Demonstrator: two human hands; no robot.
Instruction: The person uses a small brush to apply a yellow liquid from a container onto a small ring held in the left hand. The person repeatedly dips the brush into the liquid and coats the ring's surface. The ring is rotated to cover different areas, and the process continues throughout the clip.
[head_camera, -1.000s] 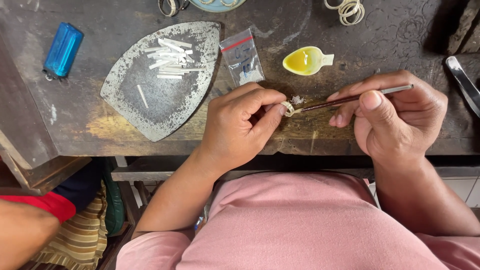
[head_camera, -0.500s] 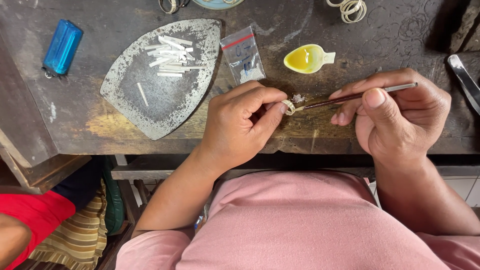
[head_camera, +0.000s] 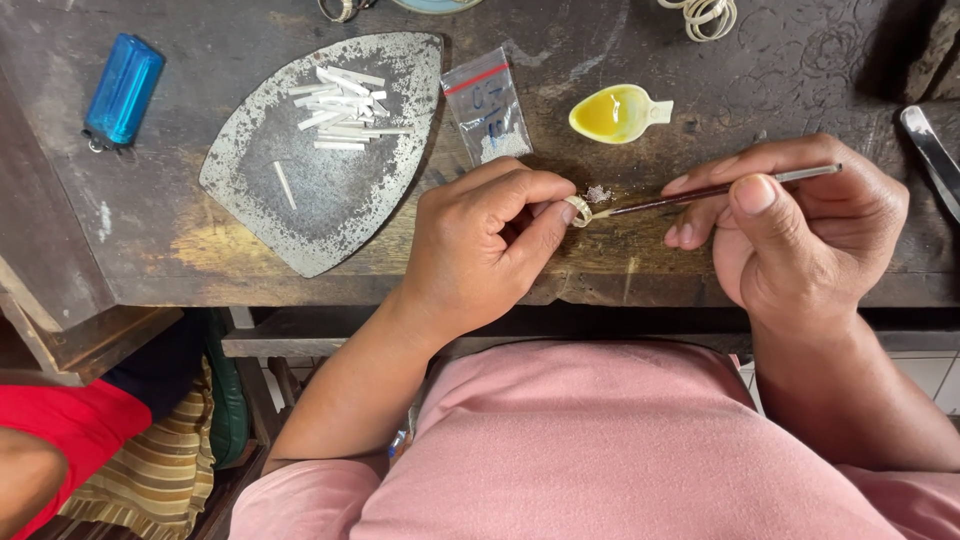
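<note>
Dark, scarred wood forms the workbench (head_camera: 700, 270), seen from above with the person's pink shirt (head_camera: 600, 450) filling the lower frame. At lower left, a red and striped cloth belongs to someone else and takes no part.

Largest item on the bench: one flat, worn metal plate (head_camera: 330, 210) of pointed, iron-sole shape. On it lies a loose heap of short white strips (head_camera: 340, 105), roughly a dozen, overlapping too much for an exact count, plus one stray strip (head_camera: 284, 185) apart from the heap.

Hands next. The left hand (head_camera: 480, 250) is curled nearly closed, thumb and forefinger pinching one small pale ring (head_camera: 578, 210) just above the bench edge. The right hand (head_camera: 800, 235) is closed in a pen grip around one thin brush-like tool (head_camera: 720, 187), its tip touching the ring.

Smaller items: one blue lighter (head_camera: 122, 90) at far left; one small clear zip bag (head_camera: 490, 105) beside the plate; one yellow spoon-shaped dish (head_camera: 615, 112) holding yellow liquid; one tiny pile of whitish powder (head_camera: 598, 193) just beside the ring. A coil of pale bands (head_camera: 703, 14) and a metal tool (head_camera: 932, 155) sit partly cut off at the frame edges.

Judgement: the step in hand appears to be dabbing material onto the ring with the tool tip. The next move calls for a steady pinch and a light, precise touch.
</note>
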